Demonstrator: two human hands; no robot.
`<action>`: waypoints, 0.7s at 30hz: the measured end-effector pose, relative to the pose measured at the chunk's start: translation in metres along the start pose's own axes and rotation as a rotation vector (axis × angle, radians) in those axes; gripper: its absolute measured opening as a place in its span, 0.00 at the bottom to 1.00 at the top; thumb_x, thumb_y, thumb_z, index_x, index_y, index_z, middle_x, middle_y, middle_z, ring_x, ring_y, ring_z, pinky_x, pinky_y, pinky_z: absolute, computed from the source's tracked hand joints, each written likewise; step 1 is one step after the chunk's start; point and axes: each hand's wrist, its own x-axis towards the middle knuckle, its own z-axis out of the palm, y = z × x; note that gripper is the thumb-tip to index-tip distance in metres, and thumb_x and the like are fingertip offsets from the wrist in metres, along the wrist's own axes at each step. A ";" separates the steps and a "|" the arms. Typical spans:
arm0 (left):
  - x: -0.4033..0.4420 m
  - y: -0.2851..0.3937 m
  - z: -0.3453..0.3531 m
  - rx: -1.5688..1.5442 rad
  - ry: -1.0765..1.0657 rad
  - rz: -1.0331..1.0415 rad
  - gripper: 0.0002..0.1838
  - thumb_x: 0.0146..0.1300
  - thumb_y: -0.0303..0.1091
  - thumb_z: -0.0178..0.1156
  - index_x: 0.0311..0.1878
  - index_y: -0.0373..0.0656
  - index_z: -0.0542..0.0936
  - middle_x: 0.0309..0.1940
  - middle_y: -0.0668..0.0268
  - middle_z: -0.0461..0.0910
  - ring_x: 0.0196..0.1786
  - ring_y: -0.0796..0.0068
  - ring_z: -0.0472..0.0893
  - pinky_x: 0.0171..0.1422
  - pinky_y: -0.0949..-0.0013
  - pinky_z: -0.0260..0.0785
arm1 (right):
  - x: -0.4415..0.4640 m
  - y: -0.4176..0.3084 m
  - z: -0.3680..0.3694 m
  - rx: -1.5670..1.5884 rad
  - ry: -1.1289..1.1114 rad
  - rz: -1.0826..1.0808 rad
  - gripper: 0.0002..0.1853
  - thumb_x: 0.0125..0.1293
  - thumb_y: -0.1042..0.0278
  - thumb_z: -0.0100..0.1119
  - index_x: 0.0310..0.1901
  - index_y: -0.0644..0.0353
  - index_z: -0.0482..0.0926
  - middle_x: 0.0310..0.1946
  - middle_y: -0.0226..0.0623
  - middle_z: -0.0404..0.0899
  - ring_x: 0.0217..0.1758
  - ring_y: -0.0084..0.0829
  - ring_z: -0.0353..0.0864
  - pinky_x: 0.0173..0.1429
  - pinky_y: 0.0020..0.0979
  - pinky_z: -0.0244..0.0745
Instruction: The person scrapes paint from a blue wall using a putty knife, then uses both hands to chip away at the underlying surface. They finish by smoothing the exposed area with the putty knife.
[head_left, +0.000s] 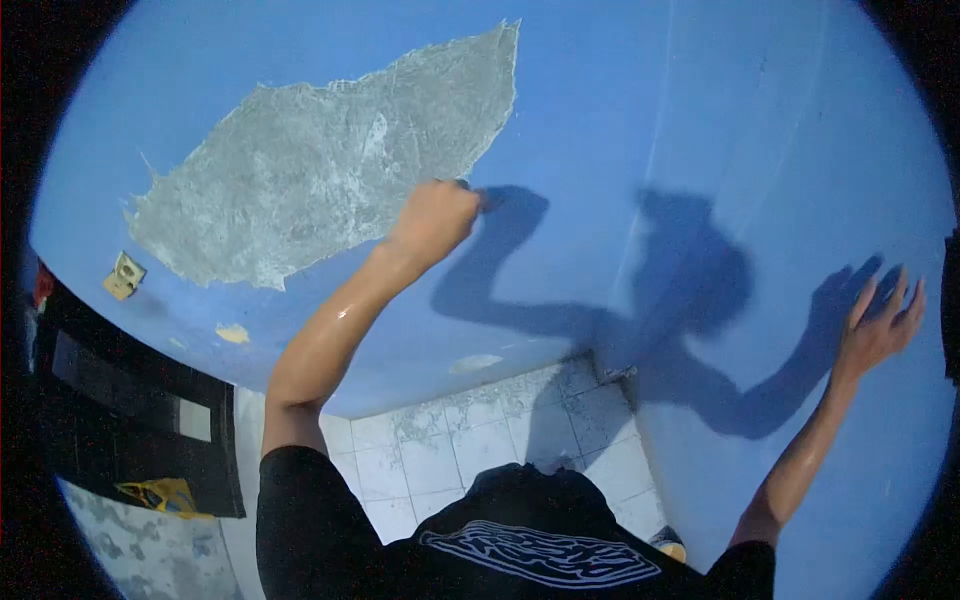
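Observation:
My left hand (436, 222) is closed, at the lower right edge of a large grey bare patch (300, 165) on the blue wall (590, 110). A small dark bit shows at its fingertips, but what the fingers grip, if anything, is hidden. The patch has a ragged, pale outline where the paint ends. Over on the right, my right hand (872, 335) is raised with fingers spread, close to the right-hand blue wall (870, 480); whether it touches cannot be made out. It holds nothing I can see.
A yellowed wall socket (125, 275) sits left of the patch. Below are smaller chipped spots, a dusty white tiled floor (430, 465), and dark furniture (90, 400) with a yellow bag (165, 496). A round container (670, 545) stands by the right wall. My shadow falls across the corner.

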 end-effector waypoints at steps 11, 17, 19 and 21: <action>0.024 -0.023 -0.029 0.013 0.160 -0.027 0.07 0.54 0.31 0.60 0.27 0.38 0.81 0.25 0.48 0.79 0.33 0.48 0.82 0.39 0.52 0.74 | 0.022 -0.035 0.011 -1.069 -0.749 0.068 0.30 0.71 0.35 0.41 0.72 0.26 0.57 0.73 0.19 0.57 0.76 0.24 0.55 0.77 0.45 0.42; 0.009 0.001 -0.072 -0.034 0.280 -0.016 0.04 0.54 0.30 0.61 0.28 0.40 0.81 0.25 0.52 0.80 0.30 0.51 0.82 0.37 0.55 0.74 | 0.027 -0.032 0.016 -1.123 -0.799 0.071 0.29 0.70 0.35 0.42 0.71 0.26 0.59 0.73 0.18 0.58 0.74 0.24 0.57 0.75 0.42 0.46; 0.002 -0.002 -0.116 -0.034 0.447 -0.128 0.06 0.50 0.29 0.68 0.25 0.40 0.80 0.24 0.56 0.80 0.28 0.55 0.81 0.33 0.58 0.72 | 0.022 -0.029 0.019 -1.092 -0.739 0.044 0.29 0.70 0.35 0.42 0.71 0.26 0.59 0.73 0.17 0.57 0.74 0.23 0.57 0.75 0.41 0.45; 0.004 0.008 -0.137 0.051 0.384 -0.228 0.03 0.53 0.25 0.59 0.25 0.38 0.79 0.23 0.53 0.79 0.28 0.50 0.81 0.34 0.53 0.73 | 0.030 -0.043 0.015 -1.157 -0.803 0.079 0.29 0.70 0.35 0.42 0.71 0.26 0.59 0.74 0.17 0.57 0.75 0.22 0.56 0.76 0.40 0.39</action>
